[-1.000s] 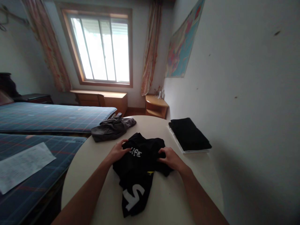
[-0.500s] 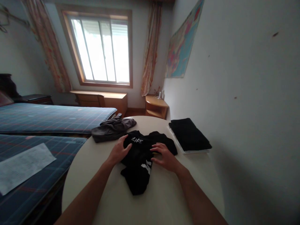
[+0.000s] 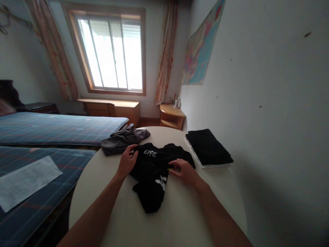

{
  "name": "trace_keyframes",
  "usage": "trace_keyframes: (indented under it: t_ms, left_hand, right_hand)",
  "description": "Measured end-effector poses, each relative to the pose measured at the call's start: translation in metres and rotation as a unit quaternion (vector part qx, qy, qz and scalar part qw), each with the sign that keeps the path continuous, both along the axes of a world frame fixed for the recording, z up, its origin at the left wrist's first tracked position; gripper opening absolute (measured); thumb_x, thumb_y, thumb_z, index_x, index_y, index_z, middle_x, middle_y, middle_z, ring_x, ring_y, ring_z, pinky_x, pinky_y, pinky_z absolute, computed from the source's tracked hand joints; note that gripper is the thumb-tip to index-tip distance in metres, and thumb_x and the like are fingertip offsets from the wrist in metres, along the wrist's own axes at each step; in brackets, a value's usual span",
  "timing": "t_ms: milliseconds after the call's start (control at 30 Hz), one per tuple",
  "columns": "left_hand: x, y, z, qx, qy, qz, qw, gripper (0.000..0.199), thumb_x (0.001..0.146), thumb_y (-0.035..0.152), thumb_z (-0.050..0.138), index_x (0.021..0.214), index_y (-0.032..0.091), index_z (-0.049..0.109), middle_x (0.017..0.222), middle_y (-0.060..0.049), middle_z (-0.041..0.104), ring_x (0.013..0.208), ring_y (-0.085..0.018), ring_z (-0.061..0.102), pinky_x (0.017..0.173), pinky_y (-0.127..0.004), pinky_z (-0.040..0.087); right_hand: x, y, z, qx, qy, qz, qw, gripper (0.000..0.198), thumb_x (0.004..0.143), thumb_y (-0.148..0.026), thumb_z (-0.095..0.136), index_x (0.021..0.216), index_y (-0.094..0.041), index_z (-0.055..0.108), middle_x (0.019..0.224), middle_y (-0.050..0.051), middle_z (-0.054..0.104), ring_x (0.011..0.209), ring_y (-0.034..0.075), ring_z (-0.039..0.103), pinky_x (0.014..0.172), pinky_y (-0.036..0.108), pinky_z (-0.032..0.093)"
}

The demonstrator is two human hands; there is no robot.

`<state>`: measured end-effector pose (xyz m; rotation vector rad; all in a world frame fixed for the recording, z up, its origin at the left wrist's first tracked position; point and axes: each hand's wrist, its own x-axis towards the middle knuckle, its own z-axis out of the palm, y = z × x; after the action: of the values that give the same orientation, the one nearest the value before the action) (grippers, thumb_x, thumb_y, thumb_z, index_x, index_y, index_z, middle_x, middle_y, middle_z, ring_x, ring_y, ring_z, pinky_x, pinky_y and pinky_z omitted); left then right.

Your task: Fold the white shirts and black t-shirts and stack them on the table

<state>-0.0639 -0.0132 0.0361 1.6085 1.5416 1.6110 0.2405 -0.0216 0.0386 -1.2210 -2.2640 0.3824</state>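
Observation:
A black T-shirt [image 3: 151, 166] with white lettering lies partly folded on the round cream table [image 3: 123, 219], one part of it pointing toward me. At its left edge my left hand [image 3: 126, 162] is closed, thumb and fingers curled on the cloth. My right hand [image 3: 183, 172] pinches the shirt's right side, its fingertips bent together there. A small yellow bit shows by the right fingertips, too small to name.
A crumpled grey garment [image 3: 118, 142] lies at the table's far left. Folded black cloth [image 3: 208, 147] rests on the right, near the wall. Beds with blue plaid mattresses [image 3: 64, 128] stand to the left, a paper sheet [image 3: 28, 181] on the nearer one.
My left hand has slid left to the shirt's edge and its fingers have curled. My right hand has moved slightly right and its fingers have drawn together. The shirt has barely shifted.

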Motion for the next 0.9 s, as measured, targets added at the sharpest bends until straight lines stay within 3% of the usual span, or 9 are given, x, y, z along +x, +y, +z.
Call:
trace_keyframes:
  t_ms: [67,167,267,400,500,633,767,900]
  left_hand:
    - [0.004,-0.002,0.000,0.010,-0.010,-0.054,0.998,0.051,0.074,0.022,0.053,0.125,0.018,0.054,0.118,-0.009,0.064,0.097,-0.021,0.064,0.084,-0.035,0.053]
    - [0.006,-0.003,-0.003,0.018,0.045,-0.098,0.994,0.065,0.066,0.011,0.050,0.131,0.019,0.051,0.122,-0.009,0.062,0.105,-0.022,0.062,0.092,-0.037,0.051]
    - [-0.001,0.002,-0.005,0.040,0.085,-0.025,0.995,0.056,0.066,0.007,0.048,0.120,0.018,0.058,0.116,-0.008,0.064,0.104,-0.022,0.062,0.098,-0.039,0.047]
    - [-0.021,0.010,-0.006,0.044,0.038,0.115,0.992,0.032,0.077,0.016,0.049,0.106,0.016,0.062,0.103,-0.008,0.067,0.094,-0.022,0.065,0.092,-0.038,0.050]
    - [-0.028,0.014,-0.012,0.024,0.076,0.143,0.986,0.026,0.079,0.023,0.052,0.101,0.015,0.064,0.101,-0.010,0.067,0.097,-0.024,0.064,0.094,-0.040,0.049]
    - [-0.020,0.013,-0.025,-0.009,0.203,0.129,0.971,0.034,0.077,0.023,0.056,0.108,0.015,0.065,0.115,-0.013,0.063,0.112,-0.028,0.058,0.104,-0.043,0.043]
    - [-0.015,0.009,-0.034,-0.057,0.276,0.088,0.956,0.049,0.072,0.016,0.059,0.121,0.015,0.062,0.121,-0.014,0.061,0.112,-0.029,0.059,0.104,-0.043,0.044]
    - [-0.029,0.011,-0.026,-0.065,0.222,0.079,0.970,0.040,0.072,0.009,0.053,0.108,0.019,0.068,0.106,-0.008,0.068,0.101,-0.024,0.065,0.096,-0.038,0.049]
  right_hand:
    - [-0.009,-0.003,-0.001,-0.002,-0.040,-0.001,0.999,0.016,0.083,-0.029,0.063,0.093,-0.025,0.073,0.082,0.001,0.068,0.081,0.018,0.061,0.075,0.029,0.043]
    - [-0.010,-0.002,0.001,-0.012,-0.026,-0.069,0.997,0.017,0.087,-0.028,0.055,0.090,-0.024,0.072,0.078,0.000,0.070,0.074,0.017,0.064,0.068,0.027,0.042]
    - [0.008,0.005,0.004,0.001,0.058,-0.196,0.979,0.023,0.089,-0.035,0.050,0.097,-0.024,0.069,0.073,0.001,0.069,0.067,0.018,0.064,0.060,0.027,0.042]
    - [0.031,0.017,0.001,0.029,0.171,-0.298,0.939,0.027,0.090,-0.032,0.046,0.103,-0.020,0.066,0.085,0.007,0.072,0.077,0.022,0.069,0.070,0.031,0.049]
    - [0.032,0.020,-0.005,0.035,0.189,-0.263,0.946,0.032,0.088,-0.026,0.045,0.113,-0.019,0.064,0.096,0.009,0.072,0.088,0.023,0.069,0.081,0.035,0.051]
    - [0.021,0.016,-0.010,0.052,0.135,-0.145,0.979,0.043,0.082,-0.022,0.054,0.125,-0.024,0.060,0.117,0.007,0.067,0.105,0.022,0.064,0.095,0.036,0.048]
    - [0.018,0.012,-0.012,0.054,0.073,-0.123,0.988,0.027,0.082,-0.023,0.058,0.106,-0.024,0.071,0.114,0.007,0.066,0.106,0.023,0.063,0.095,0.036,0.047]
    - [0.029,0.017,-0.012,0.058,0.080,-0.160,0.982,0.018,0.086,-0.028,0.057,0.090,-0.024,0.073,0.102,0.006,0.071,0.096,0.022,0.067,0.089,0.036,0.049]
